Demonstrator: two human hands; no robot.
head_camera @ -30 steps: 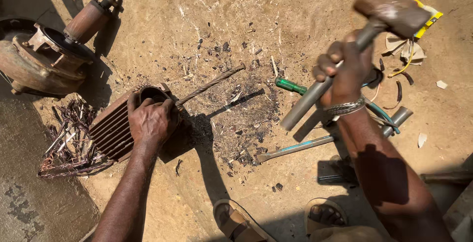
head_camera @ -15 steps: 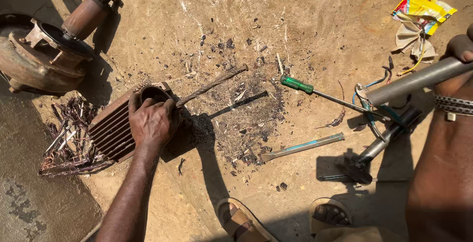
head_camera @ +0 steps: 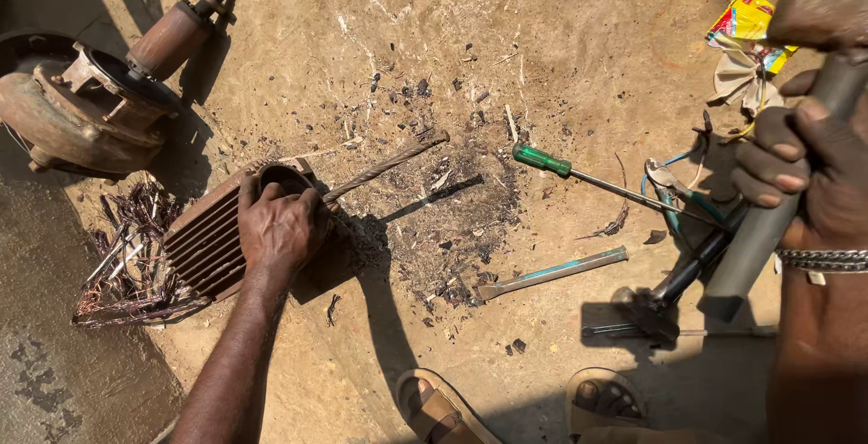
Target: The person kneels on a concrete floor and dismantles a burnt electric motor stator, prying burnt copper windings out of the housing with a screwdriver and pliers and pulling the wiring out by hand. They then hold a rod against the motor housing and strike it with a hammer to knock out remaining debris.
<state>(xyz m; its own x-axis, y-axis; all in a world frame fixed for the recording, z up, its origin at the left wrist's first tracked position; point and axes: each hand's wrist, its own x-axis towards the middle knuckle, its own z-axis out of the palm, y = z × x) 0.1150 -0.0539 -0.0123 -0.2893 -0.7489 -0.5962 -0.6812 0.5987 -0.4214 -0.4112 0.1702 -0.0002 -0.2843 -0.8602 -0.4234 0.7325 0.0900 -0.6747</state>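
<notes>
**Two hands at work on a ribbed motor housing on sandy ground**

Nearest the viewer, at the bottom edge, two feet in tan sandals [head_camera: 440, 408] rest on the sandy dirt ground [head_camera: 588, 73].

Just beyond them, on the left, the person's left hand [head_camera: 280, 227] lies on top of a rusty brown ribbed metal motor housing [head_camera: 203, 245], which lies on its side. The fingers are closed around the near end of a long twisted steel rod [head_camera: 384, 165]; it slants up and to the right from the housing's open mouth. A tangle of loose reddish copper wire [head_camera: 127, 268] spills from the housing's left end.

On the right, the right hand [head_camera: 800, 177], with a metal chain bracelet [head_camera: 825, 260] at the wrist, has its fingers wrapped tight around a thick grey metal handle [head_camera: 768, 236], held up off the ground. The top of the handle runs out of the frame, so what it carries cannot be seen.

Below that hand, several tools lie on the ground: a flat steel chisel with a blue stripe [head_camera: 553, 272], a screwdriver with a green handle [head_camera: 542, 159], and a dark jumble of pliers and other tools [head_camera: 674, 277], partly in shadow. Black flecks of debris [head_camera: 452, 227] are scattered between the two hands.

Farther off, at top right, lies a crumpled yellow and red wrapper [head_camera: 746, 21]. At top left sit a rusted round motor end cover [head_camera: 77, 109] and a brown cylindrical rotor on a shaft [head_camera: 172, 35], just beside each other.
</notes>
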